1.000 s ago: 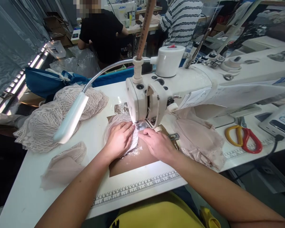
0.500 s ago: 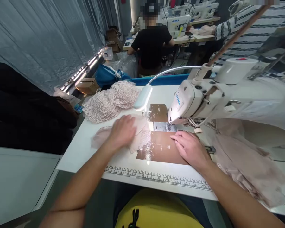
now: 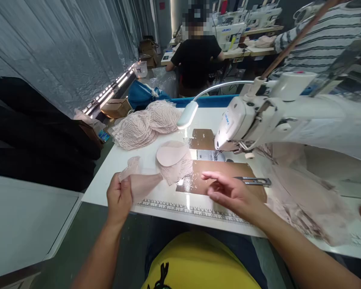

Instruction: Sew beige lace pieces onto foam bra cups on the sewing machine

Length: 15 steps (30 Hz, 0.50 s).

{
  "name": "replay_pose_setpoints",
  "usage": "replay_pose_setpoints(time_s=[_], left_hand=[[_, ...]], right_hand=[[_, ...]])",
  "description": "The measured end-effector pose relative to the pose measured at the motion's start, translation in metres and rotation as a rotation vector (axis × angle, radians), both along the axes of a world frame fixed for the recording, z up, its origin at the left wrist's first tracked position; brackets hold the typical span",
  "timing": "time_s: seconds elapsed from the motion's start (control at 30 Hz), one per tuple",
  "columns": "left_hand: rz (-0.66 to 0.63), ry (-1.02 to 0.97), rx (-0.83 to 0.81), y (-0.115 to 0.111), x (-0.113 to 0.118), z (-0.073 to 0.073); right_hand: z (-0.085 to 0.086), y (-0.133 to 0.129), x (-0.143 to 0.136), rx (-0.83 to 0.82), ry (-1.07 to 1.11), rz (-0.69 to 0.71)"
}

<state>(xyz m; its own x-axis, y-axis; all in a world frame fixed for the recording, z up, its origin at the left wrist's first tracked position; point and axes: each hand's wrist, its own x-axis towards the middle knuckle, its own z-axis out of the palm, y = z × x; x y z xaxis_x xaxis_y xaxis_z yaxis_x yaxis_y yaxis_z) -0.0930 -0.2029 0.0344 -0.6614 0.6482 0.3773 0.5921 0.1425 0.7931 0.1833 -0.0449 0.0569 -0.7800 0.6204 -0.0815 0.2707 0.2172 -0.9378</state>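
Observation:
My left hand [image 3: 119, 196] pinches a thin pale pink fabric piece [image 3: 144, 185] over the table's front left part. To the right of that piece lies another pale pink piece with lace [image 3: 176, 164], a smooth rounded patch on top. My right hand [image 3: 225, 190] hovers above the brown plate [image 3: 201, 176], fingers apart and nothing in them. Thread snips [image 3: 254, 181] lie on the plate just beyond that hand. Behind them stands the white sewing machine [image 3: 237, 120], its needle area over a metal plate [image 3: 210, 155].
Stacked lace pieces [image 3: 135, 130] lie at the back left under a small lamp [image 3: 188, 114]. Pink fabric [image 3: 307, 192] is heaped at the right. A printed ruler [image 3: 192, 210] runs along the front edge. Two people are at tables beyond.
My left hand has moved left and toward me, now gripping a separate fabric piece. My right hand has lifted and shifted slightly left, uncovering the snips.

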Motion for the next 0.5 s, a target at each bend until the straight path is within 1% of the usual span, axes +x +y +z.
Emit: replay_pose_setpoints(time_s=[0.03, 0.1, 0.2, 0.27, 0.33, 0.4, 0.47, 0.5], left_hand=[[-0.031, -0.034, 0.045, 0.004, 0.013, 0.001], [-0.111, -0.074, 0.091, 0.016, 0.039, 0.003], [-0.287, -0.121, 0.065, 0.036, 0.070, 0.007], [-0.429, -0.146, -0.012, 0.051, 0.078, 0.011], [-0.538, -0.103, -0.098, 0.067, 0.072, 0.016], [-0.605, 0.042, -0.164, 0.082, 0.056, 0.016], [-0.658, 0.272, -0.245, 0.093, 0.036, 0.010], [-0.686, 0.354, -0.282, 0.098, 0.026, 0.005]], right_hand=[[0.001, -0.009, -0.008, -0.151, 0.030, 0.017], [-0.001, -0.026, -0.025, -0.350, 0.171, -0.028], [-0.010, -0.041, -0.043, -0.562, 0.426, -0.080], [-0.015, -0.044, -0.043, -0.639, 0.579, -0.137], [-0.019, -0.043, -0.036, -0.659, 0.670, -0.203], [-0.023, -0.040, -0.022, -0.661, 0.692, -0.285], [-0.023, -0.036, -0.004, -0.662, 0.692, -0.365], [-0.021, -0.034, 0.007, -0.654, 0.701, -0.393]])
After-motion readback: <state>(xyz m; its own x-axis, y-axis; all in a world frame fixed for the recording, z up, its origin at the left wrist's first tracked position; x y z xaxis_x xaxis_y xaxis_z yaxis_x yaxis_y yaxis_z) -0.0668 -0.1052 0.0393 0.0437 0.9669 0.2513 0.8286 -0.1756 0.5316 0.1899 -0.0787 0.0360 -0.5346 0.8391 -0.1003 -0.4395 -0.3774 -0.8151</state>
